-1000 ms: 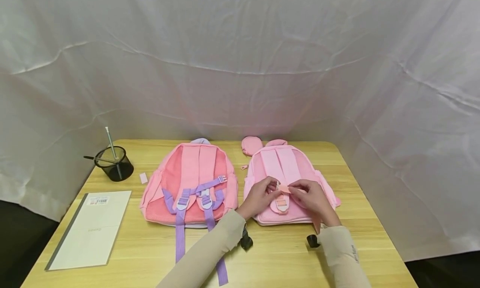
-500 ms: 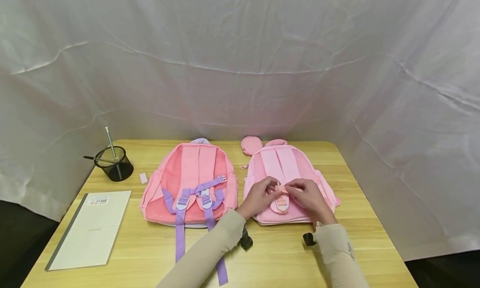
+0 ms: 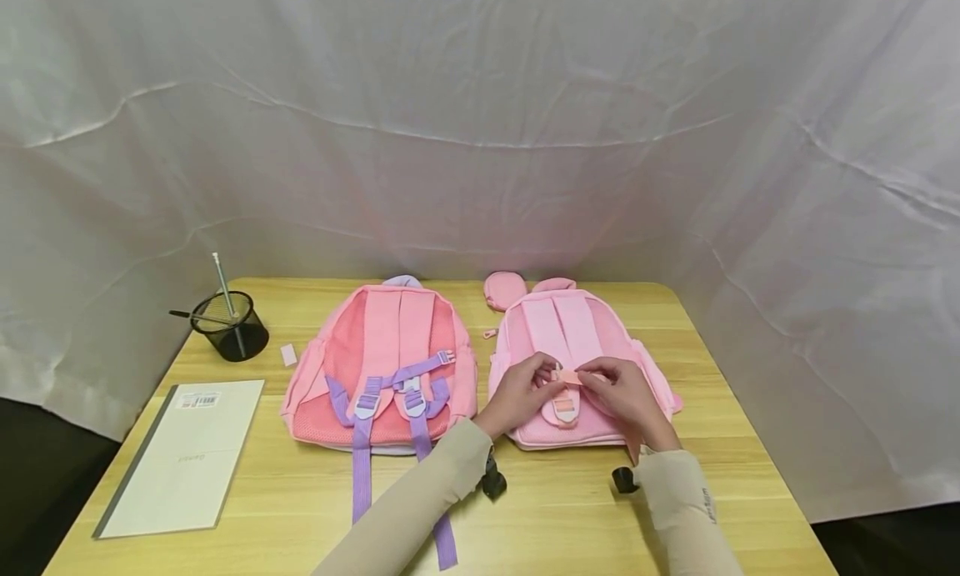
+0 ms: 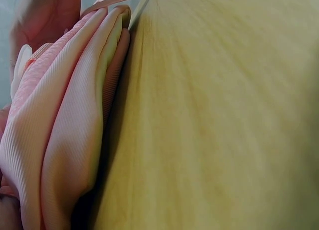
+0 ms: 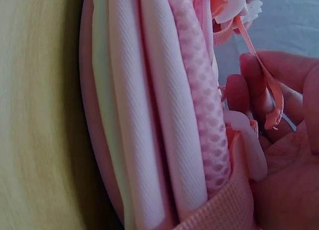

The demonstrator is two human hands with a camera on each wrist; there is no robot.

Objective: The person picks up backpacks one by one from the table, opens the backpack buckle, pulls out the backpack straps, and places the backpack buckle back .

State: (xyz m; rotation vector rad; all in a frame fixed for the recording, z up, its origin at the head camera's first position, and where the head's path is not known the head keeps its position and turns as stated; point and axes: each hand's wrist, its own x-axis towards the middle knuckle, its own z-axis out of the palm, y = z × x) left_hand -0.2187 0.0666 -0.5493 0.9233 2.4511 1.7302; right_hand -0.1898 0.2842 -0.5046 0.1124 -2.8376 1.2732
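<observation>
I am holding the peach strap over the lower middle of the light pink backpack, both hands working close together. My left hand is pinching at the white clip on the strap's nine o'clock end. My right hand is pinching the strap itself, its loose end hanging past my fingers. The backpack is lying straps-up on the table, at three o'clock from a coral backpack and just beside it. Purple straps are trailing from that one toward six o'clock. A round pink pouch is resting near ten-thirty from mine. Farther out toward nine o'clock, a black mesh cup is holding pens, with a pale notebook lying at seven o'clock from it.
</observation>
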